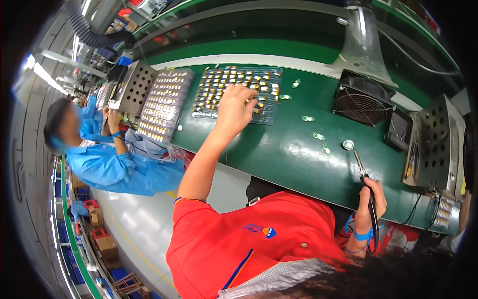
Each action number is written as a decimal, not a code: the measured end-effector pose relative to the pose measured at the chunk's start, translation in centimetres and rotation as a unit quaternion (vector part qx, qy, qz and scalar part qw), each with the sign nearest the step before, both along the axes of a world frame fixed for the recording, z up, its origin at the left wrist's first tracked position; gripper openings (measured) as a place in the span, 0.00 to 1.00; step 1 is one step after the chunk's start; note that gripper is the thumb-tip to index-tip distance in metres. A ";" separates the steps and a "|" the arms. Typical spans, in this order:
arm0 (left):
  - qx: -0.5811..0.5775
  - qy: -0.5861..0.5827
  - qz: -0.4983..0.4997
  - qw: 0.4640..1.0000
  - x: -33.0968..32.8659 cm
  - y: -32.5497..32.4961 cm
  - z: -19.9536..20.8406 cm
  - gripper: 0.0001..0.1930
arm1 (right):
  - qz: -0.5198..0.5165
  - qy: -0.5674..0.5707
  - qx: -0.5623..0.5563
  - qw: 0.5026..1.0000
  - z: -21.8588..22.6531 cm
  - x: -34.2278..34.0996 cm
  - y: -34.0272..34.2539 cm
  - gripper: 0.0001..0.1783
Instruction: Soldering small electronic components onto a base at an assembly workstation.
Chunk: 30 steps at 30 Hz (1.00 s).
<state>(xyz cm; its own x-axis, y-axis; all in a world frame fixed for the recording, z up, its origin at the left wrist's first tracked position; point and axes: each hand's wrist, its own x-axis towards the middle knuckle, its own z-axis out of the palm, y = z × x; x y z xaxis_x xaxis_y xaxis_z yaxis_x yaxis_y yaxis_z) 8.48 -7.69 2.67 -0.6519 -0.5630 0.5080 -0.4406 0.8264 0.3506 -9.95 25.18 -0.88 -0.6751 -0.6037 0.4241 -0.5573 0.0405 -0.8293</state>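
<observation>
My left hand [236, 108] reaches over a clear plastic tray [271, 115] filled with rows of small white, yellow and dark cylindrical parts [211, 82]. Its thumb and fingers are pinched together at the tray's right half; what is between them is too small to make out. In my right hand [379, 198] is a soldering iron [359, 163], held by its black handle with the metal tip pointing away from me. The tip meets or nearly meets a small shiny silver lump [348, 144] on the green bench. Several small green circuit boards [318, 136] lie scattered between the two hands.
A black fan [362, 99] stands at the back right under a clear extraction hood [363, 47]. Right of it is a perforated metal box [435, 144]. Another filled tray [163, 102] lies at the left, where a co-worker in blue [112, 162] sits. The bench [239, 154] ends close to me.
</observation>
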 end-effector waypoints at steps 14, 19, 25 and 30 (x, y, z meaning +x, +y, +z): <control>-0.015 -0.117 -0.068 0.991 -1.1 -2.9 -1.8 0.04 | -0.031 -0.032 0.005 0.999 -0.2 0.5 0.0 0.06; -0.127 -0.110 -0.065 0.984 -1.4 -2.3 -1.4 0.03 | -0.009 -0.012 -0.020 1.000 -0.4 0.5 0.1 0.06; 0.363 0.047 -0.117 0.923 -2.1 4.0 0.5 0.07 | 0.025 -0.096 -0.078 0.992 0.0 1.4 -0.5 0.11; 0.639 0.041 -0.254 0.725 -5.7 11.1 0.0 0.08 | 0.038 0.137 -0.023 0.990 1.1 1.9 -3.5 0.19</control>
<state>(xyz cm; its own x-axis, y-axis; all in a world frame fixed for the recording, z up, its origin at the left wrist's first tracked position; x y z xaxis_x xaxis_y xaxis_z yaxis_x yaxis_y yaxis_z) 2.76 3.42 2.65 -0.9372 -0.3061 -0.1670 -0.1266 -0.1474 0.9809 -8.07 21.70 0.19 -0.4837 -0.6248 0.6129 -0.7615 -0.0448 -0.6466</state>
